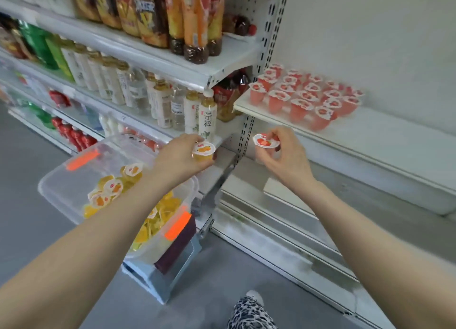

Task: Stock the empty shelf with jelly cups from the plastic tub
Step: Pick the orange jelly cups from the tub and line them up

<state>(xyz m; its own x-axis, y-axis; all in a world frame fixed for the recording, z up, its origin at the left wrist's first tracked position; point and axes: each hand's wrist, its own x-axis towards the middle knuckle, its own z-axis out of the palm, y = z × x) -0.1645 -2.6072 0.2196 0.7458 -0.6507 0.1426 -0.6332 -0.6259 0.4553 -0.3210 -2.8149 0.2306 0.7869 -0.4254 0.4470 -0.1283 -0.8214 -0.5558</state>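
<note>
Left hand at frame centre grips an orange cup around its body; right hand just beside it pinches a red cup near the rim. Tub, lower left, holds more orange cups. Shelf, upper right, carries a block of red cups. Cups appear light, thin-walled, easily crushed, film lids likely puncture-prone; hold by the sides, gently.

The left grip holds an orange jelly cup over the far right corner of the plastic tub, which holds more orange cups. The right grip pinches a red jelly cup just below the shelf front edge; red cups crowd its left end
</note>
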